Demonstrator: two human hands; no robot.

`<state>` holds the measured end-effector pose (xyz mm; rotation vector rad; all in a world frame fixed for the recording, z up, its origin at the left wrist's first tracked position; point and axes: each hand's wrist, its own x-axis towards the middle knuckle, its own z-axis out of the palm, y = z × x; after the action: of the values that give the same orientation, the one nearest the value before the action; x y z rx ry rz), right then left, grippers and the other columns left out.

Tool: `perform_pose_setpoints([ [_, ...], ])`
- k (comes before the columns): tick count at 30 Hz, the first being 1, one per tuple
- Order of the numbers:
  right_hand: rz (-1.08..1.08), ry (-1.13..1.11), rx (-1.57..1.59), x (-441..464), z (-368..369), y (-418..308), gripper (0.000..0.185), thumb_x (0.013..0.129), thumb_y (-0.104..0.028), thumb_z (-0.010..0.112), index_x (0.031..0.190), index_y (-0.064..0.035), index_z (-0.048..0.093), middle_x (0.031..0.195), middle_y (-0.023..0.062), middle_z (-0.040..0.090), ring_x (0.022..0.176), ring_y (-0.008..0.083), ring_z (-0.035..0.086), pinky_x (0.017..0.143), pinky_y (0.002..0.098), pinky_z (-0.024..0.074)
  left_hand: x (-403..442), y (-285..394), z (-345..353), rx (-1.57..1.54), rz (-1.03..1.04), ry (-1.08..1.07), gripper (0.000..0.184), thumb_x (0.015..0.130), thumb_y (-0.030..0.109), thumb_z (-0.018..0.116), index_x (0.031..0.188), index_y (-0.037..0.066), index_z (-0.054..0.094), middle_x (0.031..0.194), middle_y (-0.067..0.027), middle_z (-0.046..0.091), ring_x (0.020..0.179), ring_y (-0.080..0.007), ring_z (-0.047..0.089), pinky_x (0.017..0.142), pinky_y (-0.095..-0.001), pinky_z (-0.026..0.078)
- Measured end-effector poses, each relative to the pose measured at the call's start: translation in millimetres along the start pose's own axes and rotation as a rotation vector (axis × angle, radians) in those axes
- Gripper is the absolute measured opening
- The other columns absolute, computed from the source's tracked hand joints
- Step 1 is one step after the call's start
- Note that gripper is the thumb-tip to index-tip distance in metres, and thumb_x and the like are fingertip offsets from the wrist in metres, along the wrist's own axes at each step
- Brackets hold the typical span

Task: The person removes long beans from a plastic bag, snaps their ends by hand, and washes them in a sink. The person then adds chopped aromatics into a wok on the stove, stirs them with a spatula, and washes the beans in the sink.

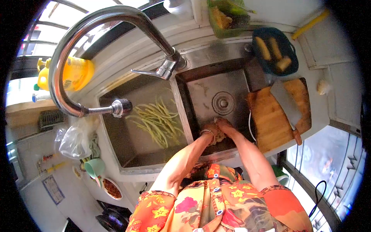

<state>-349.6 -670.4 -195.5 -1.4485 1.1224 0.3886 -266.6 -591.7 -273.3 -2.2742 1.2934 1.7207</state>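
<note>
My left hand (210, 128), with a bracelet at the wrist, and my right hand (225, 125) are close together low in the right-hand sink basin (199, 91), near its front wall. Both are closed around a lumpy, light-brown thing (220, 137). My fingers cover most of it, so its kind is unclear. Just beyond my hands is the round drain (223, 103). In the left-hand basin (116, 141) lies a loose pile of long green beans (156, 120), left of my left hand.
A chrome faucet (104, 13) arches over the left basin. On the right, a cleaver (285, 99) rests on a wooden cutting board (266, 120). Behind it stands a dark blue basket (293, 54) holding yellowish long pieces. A yellow jug (79, 73) stands at the left.
</note>
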Motion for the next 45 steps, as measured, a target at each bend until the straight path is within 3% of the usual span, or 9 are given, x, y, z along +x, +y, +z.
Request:
perform_pose_setpoints([
  [3, -0.12, -0.099, 0.056, 11, 9, 4, 0.037, 0.088, -0.029, 0.042, 0.114, -0.0034, 0.052, 0.117, 0.0142, 0.052, 0.105, 0.0274, 0.051, 0.088, 0.0374, 0.0393, -35, 13, -29, -0.162, 0.007, 0.028, 0.035, 0.089, 0.03, 0.041, 0.109, 0.006, 0.056, 0.113, -0.0136, 0.056, 0.097, -0.0252, 0.056, 0.069, -0.0399, 0.047],
  [5, -0.159, -0.196, 0.144, 14, 16, -1, 0.039, 0.091, -0.033, 0.038, 0.112, -0.0031, 0.052, 0.113, 0.0113, 0.055, 0.098, 0.0238, 0.053, 0.083, 0.0354, 0.041, -49, 12, -39, -1.376, -0.401, -0.194, 0.032, 0.09, 0.03, 0.04, 0.101, 0.007, 0.058, 0.099, -0.0101, 0.059, 0.082, -0.0243, 0.058, 0.065, -0.0389, 0.047],
  [7, 0.23, -0.343, 0.815, 0, 13, -19, 0.041, 0.091, -0.035, 0.039, 0.111, -0.001, 0.052, 0.113, 0.0103, 0.054, 0.098, 0.0218, 0.052, 0.085, 0.0337, 0.041, -21, -18, -7, -1.205, -0.152, -0.138, 0.031, 0.09, 0.031, 0.039, 0.098, 0.007, 0.058, 0.093, -0.0091, 0.059, 0.077, -0.0235, 0.057, 0.065, -0.0383, 0.047],
  [9, 0.2, -0.298, 0.846, -15, 15, -36, 0.038, 0.089, -0.031, 0.043, 0.112, -0.002, 0.052, 0.112, 0.0104, 0.054, 0.098, 0.0204, 0.052, 0.082, 0.034, 0.0425, -18, -16, -4, -1.025, 0.097, -0.084, 0.031, 0.091, 0.031, 0.038, 0.095, 0.008, 0.058, 0.088, -0.0081, 0.059, 0.073, -0.0226, 0.056, 0.064, -0.0376, 0.047],
  [11, 0.168, -0.255, 0.876, -13, 19, -34, 0.037, 0.086, -0.027, 0.048, 0.113, -0.0029, 0.052, 0.11, 0.0104, 0.055, 0.097, 0.019, 0.052, 0.08, 0.0343, 0.044, -46, 7, -27, -1.952, -0.254, -0.238, 0.024, 0.087, 0.029, 0.045, 0.087, 0.008, 0.057, 0.079, -0.0076, 0.059, 0.067, -0.0224, 0.056, 0.057, -0.0339, 0.047],
  [14, -0.066, -0.069, 0.726, -3, 22, -35, 0.033, 0.083, -0.025, 0.052, 0.106, -0.0014, 0.055, 0.106, 0.0124, 0.057, 0.094, 0.0193, 0.054, 0.077, 0.0348, 0.0447, -42, 19, -23, -2.159, -0.155, 0.018, 0.031, 0.087, 0.037, 0.043, 0.093, 0.008, 0.056, 0.084, -0.008, 0.059, 0.068, -0.0222, 0.056, 0.059, -0.034, 0.047],
  [20, -0.163, 0.288, 0.281, -50, -9, -95, 0.03, 0.081, -0.029, 0.051, 0.094, -0.0033, 0.061, 0.096, 0.0155, 0.06, 0.089, 0.0264, 0.058, 0.076, 0.0363, 0.0447, -98, 78, -90, -1.815, -0.31, 0.286, 0.042, 0.088, 0.045, 0.037, 0.101, 0.008, 0.054, 0.091, -0.0094, 0.059, 0.078, -0.0208, 0.057, 0.067, -0.0338, 0.048],
  [26, -0.222, 0.396, -0.345, -83, -20, -148, 0.039, 0.078, -0.036, 0.048, 0.098, -0.0056, 0.062, 0.101, 0.0185, 0.06, 0.093, 0.0352, 0.057, 0.078, 0.0404, 0.0455, -74, 73, -76, -2.039, -0.001, 0.273, 0.043, 0.087, 0.046, 0.039, 0.1, 0.008, 0.055, 0.091, -0.0083, 0.059, 0.081, -0.0203, 0.057, 0.071, -0.0349, 0.048],
  [45, -0.446, 0.576, -0.768, -158, 7, -228, 0.041, 0.08, -0.042, 0.051, 0.092, -0.0043, 0.061, 0.087, 0.017, 0.062, 0.081, 0.0332, 0.059, 0.069, 0.0384, 0.0464, -142, 113, -130, -2.718, 0.606, 0.147, 0.033, 0.082, 0.042, 0.047, 0.079, 0.012, 0.06, 0.073, -0.0016, 0.059, 0.071, -0.0174, 0.055, 0.068, -0.0328, 0.046],
])
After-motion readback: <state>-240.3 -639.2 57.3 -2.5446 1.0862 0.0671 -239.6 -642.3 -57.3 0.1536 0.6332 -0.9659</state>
